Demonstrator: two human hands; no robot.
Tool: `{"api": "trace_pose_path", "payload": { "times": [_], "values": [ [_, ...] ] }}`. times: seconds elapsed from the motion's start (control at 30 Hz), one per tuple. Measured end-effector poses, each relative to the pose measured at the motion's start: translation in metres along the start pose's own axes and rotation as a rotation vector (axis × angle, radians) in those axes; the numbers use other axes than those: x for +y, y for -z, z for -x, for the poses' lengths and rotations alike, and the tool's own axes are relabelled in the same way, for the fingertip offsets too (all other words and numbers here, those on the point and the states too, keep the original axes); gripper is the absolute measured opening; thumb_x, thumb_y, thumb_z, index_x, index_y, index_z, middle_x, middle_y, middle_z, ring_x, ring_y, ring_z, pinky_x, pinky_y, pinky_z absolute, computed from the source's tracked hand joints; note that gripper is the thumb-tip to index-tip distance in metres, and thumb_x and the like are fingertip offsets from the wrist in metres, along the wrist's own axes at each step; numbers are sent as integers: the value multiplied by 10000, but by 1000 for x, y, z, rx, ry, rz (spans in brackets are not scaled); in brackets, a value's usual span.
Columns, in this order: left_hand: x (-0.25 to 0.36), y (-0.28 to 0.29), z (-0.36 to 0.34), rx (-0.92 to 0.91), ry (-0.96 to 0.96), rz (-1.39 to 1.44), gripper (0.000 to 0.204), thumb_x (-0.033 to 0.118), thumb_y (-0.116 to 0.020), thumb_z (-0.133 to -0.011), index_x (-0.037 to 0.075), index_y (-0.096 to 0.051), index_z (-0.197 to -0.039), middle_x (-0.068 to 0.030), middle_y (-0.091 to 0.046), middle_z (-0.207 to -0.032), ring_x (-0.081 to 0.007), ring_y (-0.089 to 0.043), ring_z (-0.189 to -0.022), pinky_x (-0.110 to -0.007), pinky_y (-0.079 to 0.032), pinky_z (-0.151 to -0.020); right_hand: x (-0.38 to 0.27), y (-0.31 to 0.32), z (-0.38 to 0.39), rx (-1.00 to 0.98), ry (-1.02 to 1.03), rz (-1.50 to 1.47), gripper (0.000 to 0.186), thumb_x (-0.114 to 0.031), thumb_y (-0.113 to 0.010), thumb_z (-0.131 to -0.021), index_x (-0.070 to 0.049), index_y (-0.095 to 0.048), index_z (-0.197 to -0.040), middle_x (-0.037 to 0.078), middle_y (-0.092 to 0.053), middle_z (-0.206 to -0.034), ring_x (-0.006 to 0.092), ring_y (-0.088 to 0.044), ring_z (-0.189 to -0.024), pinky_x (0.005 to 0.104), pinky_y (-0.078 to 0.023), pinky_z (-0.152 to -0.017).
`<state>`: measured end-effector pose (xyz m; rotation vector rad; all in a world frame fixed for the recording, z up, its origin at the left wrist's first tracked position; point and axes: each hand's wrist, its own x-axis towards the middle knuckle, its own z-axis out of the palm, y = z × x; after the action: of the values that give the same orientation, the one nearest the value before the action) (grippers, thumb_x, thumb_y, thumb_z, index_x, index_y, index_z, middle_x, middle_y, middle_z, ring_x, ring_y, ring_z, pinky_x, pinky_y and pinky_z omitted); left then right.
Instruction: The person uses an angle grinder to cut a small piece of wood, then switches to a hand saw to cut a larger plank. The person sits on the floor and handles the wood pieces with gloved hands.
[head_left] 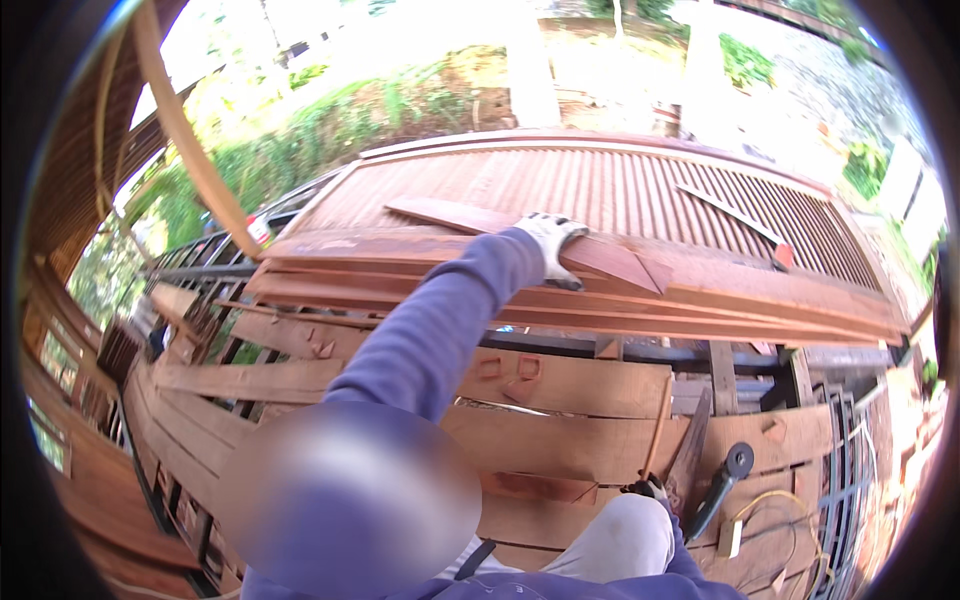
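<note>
Left fingers (572, 229) clamped across reddish plank (608, 260), upper centre | right fingers (650, 487), lower right: grip unclear | likely light, stiff; hold long edges

Brown planks (570, 440) formed the platform, carrying a dark angle grinder (722, 490), a yellow cord (772, 493) and a reddish offcut (540, 487). The slatted panel (450, 180) bore a loose board (620, 262) and a red-ended tool (730, 214).

Gloved L hand (550, 245) on brown board (612, 262) atop slatted wood panel (580, 178), R hand (650, 487) w/ thin stick (658, 428)
</note>
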<state>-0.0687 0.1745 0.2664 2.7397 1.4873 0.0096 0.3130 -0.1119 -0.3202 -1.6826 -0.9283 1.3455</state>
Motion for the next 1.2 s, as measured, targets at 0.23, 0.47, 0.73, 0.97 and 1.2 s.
{"api": "trace_pose_path", "payload": {
  "times": [0.23,0.47,0.73,0.97,1.2],
  "values": [
    [-6,-18,15,379,-106,-154,864,519,-875,-673,101,-560,-1359,-184,-551,-1328,-395,-492,-1283,-501,-392,-1131,-79,70,49,540,535,27,1014,-127,-835,-647,-57,-356,-1538,180,-439,-1514,311,-480,-1379,436,-431,-1131],
    [0,26,85,582,-153,-79,888,246,-916,-578,103,-534,-1367,-186,-538,-1296,-416,-493,-1256,-518,-424,-1106,-372,104,145,732,1011,604,935,-23,-724,-657,-4,-399,-1534,244,-529,-1364,422,-522,-1282,471,-425,-1113],
    [-2,94,192,672,19,-209,908,340,-922,-607,130,-537,-1402,-189,-542,-1279,-413,-499,-1236,-520,-424,-1079,-606,-23,134,103,1261,974,878,-174,-782,-690,-51,-464,-1500,235,-538,-1373,422,-528,-1276,481,-427,-1114],
    [-25,101,199,590,93,-176,957,632,-843,-690,128,-541,-1446,-239,-578,-1260,-439,-527,-1207,-543,-413,-1079,-648,-131,62,-166,1028,1414,574,-477,-576,-1009,-277,-487,-1540,82,-435,-1609,325,-417,-1460,464,-334,-1208],
    [-21,87,168,418,97,-127,999,710,-808,-695,69,-563,-1422,-226,-610,-1300,-408,-550,-1224,-491,-439,-1081,-657,-143,55,-183,1057,1479,446,-454,-601,-983,-236,-663,-1367,54,-546,-1518,288,-535,-1354,433,-402,-1141]
  ]
}}
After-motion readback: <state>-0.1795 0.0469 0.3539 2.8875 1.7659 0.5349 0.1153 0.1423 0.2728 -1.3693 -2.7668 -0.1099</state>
